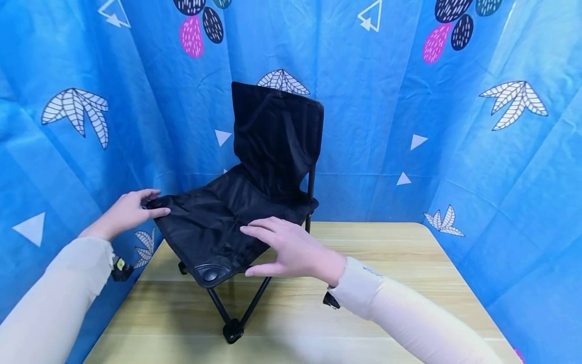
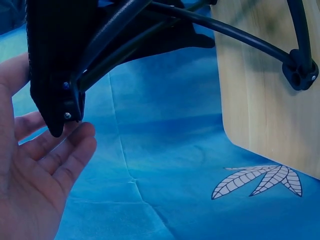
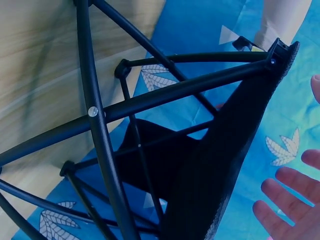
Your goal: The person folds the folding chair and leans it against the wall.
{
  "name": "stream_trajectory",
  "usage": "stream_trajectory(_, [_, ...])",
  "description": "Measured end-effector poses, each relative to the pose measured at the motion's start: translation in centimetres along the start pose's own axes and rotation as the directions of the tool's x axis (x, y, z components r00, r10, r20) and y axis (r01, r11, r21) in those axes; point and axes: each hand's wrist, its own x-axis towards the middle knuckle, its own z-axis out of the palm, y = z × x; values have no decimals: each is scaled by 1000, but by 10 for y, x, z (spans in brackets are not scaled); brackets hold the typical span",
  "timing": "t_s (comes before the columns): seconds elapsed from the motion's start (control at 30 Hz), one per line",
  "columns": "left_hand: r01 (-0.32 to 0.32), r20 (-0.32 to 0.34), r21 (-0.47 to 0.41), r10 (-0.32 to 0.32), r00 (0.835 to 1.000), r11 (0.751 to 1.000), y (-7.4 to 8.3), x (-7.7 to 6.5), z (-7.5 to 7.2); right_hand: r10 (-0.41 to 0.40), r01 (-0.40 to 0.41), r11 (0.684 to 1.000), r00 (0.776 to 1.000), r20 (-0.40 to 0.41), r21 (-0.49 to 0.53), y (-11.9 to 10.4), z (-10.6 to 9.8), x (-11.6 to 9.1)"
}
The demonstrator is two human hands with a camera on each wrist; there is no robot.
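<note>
A black folding chair stands unfolded, its fabric backrest upright at the back. My left hand grips the seat's left front corner, thumb on top of the fabric. In the left wrist view the fingers curl around the corner's plastic bracket. My right hand is held over the right front part of the seat with its fingers spread. In the right wrist view these fingers are apart from the seat's fabric, with crossed black tubes underneath the seat.
The chair's feet rest on a light wooden table. Blue patterned curtains hang close behind the chair and along both sides of the table. A round black corner patch marks the seat's near corner, above a foot joint.
</note>
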Motion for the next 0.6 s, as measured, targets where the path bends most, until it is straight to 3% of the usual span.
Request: stream_trajectory(0.6, [11, 9, -14, -11, 1000, 1000, 0, 3, -2, 8, -8, 1000, 997, 80, -2, -17, 9, 12])
